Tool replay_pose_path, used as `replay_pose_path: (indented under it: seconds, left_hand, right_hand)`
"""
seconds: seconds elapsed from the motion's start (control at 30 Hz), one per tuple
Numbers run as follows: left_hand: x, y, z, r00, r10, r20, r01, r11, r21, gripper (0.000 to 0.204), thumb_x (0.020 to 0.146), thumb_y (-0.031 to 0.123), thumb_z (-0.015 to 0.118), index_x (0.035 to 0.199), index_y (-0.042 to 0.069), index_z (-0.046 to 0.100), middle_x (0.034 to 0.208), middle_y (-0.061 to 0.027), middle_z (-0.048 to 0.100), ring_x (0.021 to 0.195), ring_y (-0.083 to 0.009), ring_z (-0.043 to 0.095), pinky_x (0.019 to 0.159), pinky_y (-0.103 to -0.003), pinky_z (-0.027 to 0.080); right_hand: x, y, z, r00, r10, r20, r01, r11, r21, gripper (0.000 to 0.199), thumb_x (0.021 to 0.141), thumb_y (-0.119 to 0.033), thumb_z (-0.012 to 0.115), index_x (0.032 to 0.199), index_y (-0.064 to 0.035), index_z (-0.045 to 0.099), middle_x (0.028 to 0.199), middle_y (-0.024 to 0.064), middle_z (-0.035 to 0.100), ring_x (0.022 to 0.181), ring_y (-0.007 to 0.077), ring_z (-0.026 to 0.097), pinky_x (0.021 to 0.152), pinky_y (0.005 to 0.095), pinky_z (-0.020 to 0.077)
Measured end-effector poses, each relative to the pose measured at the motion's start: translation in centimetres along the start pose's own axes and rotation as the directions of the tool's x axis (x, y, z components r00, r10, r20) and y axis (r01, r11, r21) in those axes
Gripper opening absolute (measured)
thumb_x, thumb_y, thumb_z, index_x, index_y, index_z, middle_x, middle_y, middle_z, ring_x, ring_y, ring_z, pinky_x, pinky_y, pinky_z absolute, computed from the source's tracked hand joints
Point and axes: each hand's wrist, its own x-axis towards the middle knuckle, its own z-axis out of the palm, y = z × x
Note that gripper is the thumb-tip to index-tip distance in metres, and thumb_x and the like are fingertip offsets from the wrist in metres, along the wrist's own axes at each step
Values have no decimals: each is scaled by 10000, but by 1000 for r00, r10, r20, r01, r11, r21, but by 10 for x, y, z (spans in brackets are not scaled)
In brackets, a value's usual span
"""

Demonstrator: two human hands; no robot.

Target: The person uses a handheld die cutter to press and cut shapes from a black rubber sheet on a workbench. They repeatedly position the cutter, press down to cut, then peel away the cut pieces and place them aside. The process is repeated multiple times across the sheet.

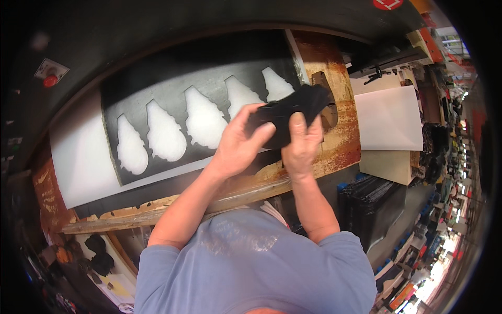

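Between my hands is a stack of dark, shaped cut pieces, held above the right part of the worktable. My left hand grips its left end, thumb across the near face. My right hand is closed on the lower right side, thumb pressed against the pieces. Behind them lies a black sheet with several bulb-shaped cut-outs in a row. White board shows through these openings and past the sheet's left edge. The stack and my hands partly cover the rightmost cut-outs.
A brown metal die lies on the worn wooden board at the right. Farther right are white sheets and a pile of black sheets. A red button sits on the dark machine panel at the left.
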Motion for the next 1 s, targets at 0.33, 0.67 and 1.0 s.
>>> replay_pose_path:
  seconds: [0.33,0.67,1.0]
  left_hand:
    - [-27,20,-71,935,354,19,-237,585,775,367,957,48,770,1299,19,640,1155,-201,739,1054,-380,725,938,-457,574]
    - [-19,2,-72,868,497,7,-346,593,727,315,957,46,745,1256,22,648,1064,-180,740,915,-387,736,768,-442,595]
    - [-105,38,-111,850,286,-442,-273,957,94,278,1066,75,673,1333,0,660,1137,-78,749,1018,-136,677,914,-325,572]
  right_hand:
    - [31,42,35,961,168,221,-209,962,177,396,1121,-360,645,1315,-15,648,1061,77,721,973,126,664,901,286,519]
    - [41,69,44,984,96,151,-93,995,-31,195,1140,-192,611,1187,-9,661,923,51,679,858,111,634,796,262,516]
    - [-6,28,133,908,80,411,-62,996,-56,461,1194,-287,468,1586,-43,460,1172,40,626,990,112,628,865,271,543]
